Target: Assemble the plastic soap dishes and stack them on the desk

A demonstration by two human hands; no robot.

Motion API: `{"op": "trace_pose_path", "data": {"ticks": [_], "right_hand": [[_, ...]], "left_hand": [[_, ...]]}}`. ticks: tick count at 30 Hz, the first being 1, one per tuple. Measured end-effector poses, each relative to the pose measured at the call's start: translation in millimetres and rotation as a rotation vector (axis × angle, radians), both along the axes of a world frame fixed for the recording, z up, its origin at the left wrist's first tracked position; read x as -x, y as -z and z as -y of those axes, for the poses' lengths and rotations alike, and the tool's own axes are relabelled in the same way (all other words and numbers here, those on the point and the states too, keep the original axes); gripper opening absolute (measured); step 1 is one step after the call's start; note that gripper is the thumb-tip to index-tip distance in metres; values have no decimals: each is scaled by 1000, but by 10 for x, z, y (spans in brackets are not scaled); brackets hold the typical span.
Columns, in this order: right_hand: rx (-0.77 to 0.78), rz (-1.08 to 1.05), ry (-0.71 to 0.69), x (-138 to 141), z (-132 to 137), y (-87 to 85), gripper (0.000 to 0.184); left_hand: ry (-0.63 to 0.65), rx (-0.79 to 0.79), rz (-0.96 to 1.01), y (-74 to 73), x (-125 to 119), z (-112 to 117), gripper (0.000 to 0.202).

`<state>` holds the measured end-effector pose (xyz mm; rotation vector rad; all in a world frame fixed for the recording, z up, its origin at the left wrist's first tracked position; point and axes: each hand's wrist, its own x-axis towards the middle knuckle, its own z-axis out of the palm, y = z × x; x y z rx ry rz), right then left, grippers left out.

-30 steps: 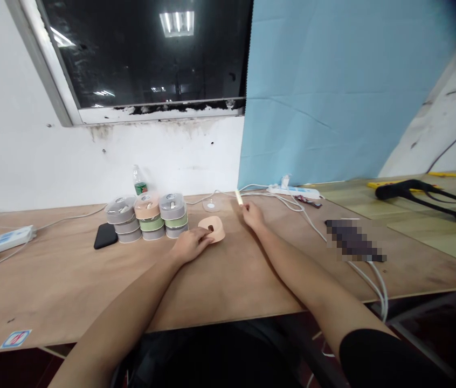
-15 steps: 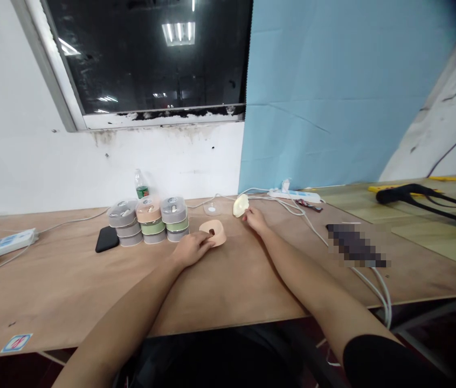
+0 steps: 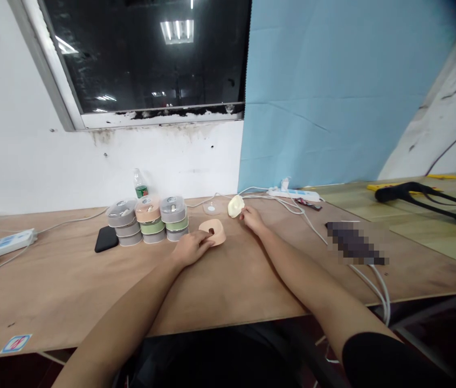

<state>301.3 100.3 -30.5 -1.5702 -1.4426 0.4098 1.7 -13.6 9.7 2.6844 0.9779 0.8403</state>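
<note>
My left hand (image 3: 190, 249) rests on the wooden table (image 3: 70, 280) with its fingers curled against the near edge of a peach-coloured round holder (image 3: 215, 230) that has a dark hole in it. Further back and to the right, my right hand (image 3: 252, 218) pinches a pale yellow flat piece (image 3: 235, 206) and holds it tilted just above the table. Just behind that piece lies a small clear round dish (image 3: 211, 207).
Round tins (image 3: 147, 218) stand stacked left of the holder, beside a black phone (image 3: 105, 238) and in front of a bottle (image 3: 139, 184). White power strips lie at the far left (image 3: 4, 242) and back right (image 3: 293, 193), with cables (image 3: 367, 277) running to the front edge. A black frame (image 3: 426, 196) lies far right.
The pale yellow piece in my right hand has turned from edge-on to showing its broad face, and sits a little lower. My left hand has stayed against the peach holder.
</note>
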Motion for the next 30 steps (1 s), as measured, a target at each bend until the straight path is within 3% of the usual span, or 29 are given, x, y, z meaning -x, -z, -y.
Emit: {"op": "trace_pose_path", "data": {"ticks": [13,17,20,25,30], "right_hand": [[96,130,174,12,-36,-55,30],[87,180,266,17,19,-93,21],[39,309,313,85,98,-103,28],[50,530,197,194,159,-68,38],[76,578,56,200,95,-30,43]], "left_hand": [[-3,0,2,-4,-2,10,30],[-17,4,-14,-2,-7,11,30],[-19,10,-26,-17,-7,18,30],[-15,17,-38,-32,-2,21,30],[-20,21,-34,-29,-5,23,30]]}}
